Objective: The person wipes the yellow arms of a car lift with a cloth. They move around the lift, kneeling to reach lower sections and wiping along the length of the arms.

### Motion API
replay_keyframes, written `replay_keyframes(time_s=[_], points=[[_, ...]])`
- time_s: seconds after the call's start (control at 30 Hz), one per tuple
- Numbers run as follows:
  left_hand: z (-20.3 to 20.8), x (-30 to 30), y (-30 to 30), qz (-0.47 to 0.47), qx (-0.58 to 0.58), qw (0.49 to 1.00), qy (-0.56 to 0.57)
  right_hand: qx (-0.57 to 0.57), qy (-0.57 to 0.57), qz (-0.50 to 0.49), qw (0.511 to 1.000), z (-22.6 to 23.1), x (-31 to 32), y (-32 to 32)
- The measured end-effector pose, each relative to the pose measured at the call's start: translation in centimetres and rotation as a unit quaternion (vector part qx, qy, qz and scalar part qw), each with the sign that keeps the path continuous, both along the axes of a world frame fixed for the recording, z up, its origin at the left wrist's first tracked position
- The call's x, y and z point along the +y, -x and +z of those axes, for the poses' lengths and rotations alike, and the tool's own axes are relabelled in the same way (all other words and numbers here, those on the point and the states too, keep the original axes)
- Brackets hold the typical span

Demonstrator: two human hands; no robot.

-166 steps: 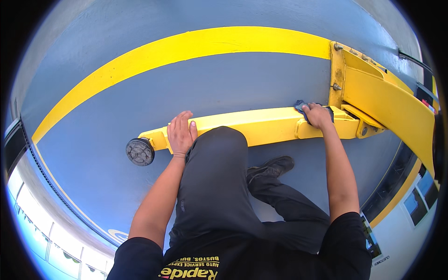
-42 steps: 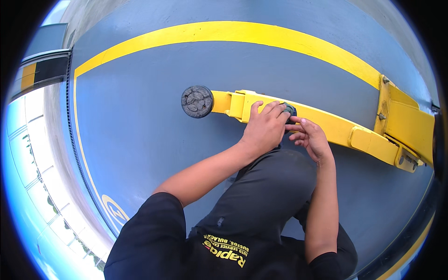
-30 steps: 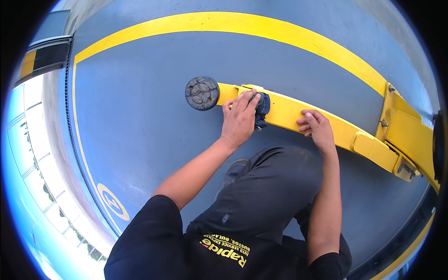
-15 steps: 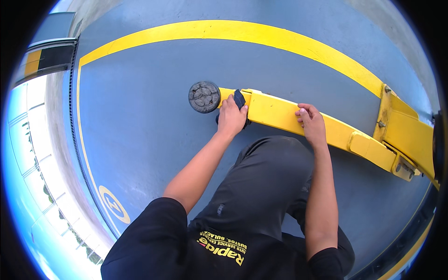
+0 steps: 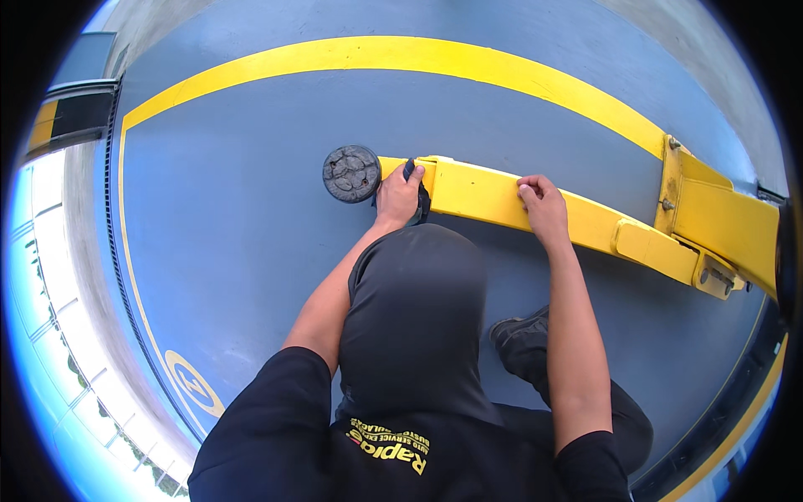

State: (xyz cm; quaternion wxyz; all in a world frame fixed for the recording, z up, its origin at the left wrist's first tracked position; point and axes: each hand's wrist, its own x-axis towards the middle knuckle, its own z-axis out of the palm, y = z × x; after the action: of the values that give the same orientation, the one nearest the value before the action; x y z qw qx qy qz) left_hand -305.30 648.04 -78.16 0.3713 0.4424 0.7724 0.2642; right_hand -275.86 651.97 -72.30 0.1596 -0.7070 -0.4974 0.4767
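A yellow car-lift arm (image 5: 481, 194) stretches across in front of me, with a round black rubber pad (image 5: 351, 174) at its left end. My left hand (image 5: 397, 201) wraps a dark cloth (image 5: 421, 205) around the narrow section of the arm just beside the pad. Part of the cloth is hidden under my fingers and behind the arm. Farther right, my right hand (image 5: 544, 209) rests at the wide section of the arm. Its fingers are curled with thumb and fingertips close together, and nothing shows between them.
The arm joins a yellow bracket (image 5: 711, 201) with bolts at the right. My bent knee (image 5: 418, 293) is close below the arm; my shoe (image 5: 514, 330) stands on the blue floor (image 5: 251, 209). A yellow floor stripe (image 5: 401, 52) curves beyond, and a dark drain grate (image 5: 113, 192) runs along the left.
My knee has come up and left, nearer the arm, and my shoe has come into view. The whole view has shifted slightly; both hands stay at about the same places on the arm.
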Motion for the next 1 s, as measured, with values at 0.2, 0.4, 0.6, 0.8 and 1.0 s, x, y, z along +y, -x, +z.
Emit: replay_keyframes(time_s=[0.2,0.4,0.6,0.8,1.0], points=[[0.0,-2.8,1.9,0.036,-0.035,0.999,0.011,0.098,0.068,-0.055,0.991,1.2,-1.4,-1.4],[-0.8,-6.3,10.5,0.107,0.015,0.994,-0.001,0.109,0.109,-0.076,0.985,1.5,-1.7,-2.3],[0.1,-7.5,23.4,0.152,0.093,0.983,0.051,0.092,0.126,-0.112,0.981,1.1,-0.9,-2.2],[-0.2,-7.5,32.0,0.188,0.187,0.963,0.053,0.048,0.088,-0.113,0.989,-0.6,-1.0,-2.0],[0.6,-7.0,21.6,0.163,0.332,0.929,-0.031,0.071,0.033,-0.119,0.990,-2.2,-1.9,-2.7]])
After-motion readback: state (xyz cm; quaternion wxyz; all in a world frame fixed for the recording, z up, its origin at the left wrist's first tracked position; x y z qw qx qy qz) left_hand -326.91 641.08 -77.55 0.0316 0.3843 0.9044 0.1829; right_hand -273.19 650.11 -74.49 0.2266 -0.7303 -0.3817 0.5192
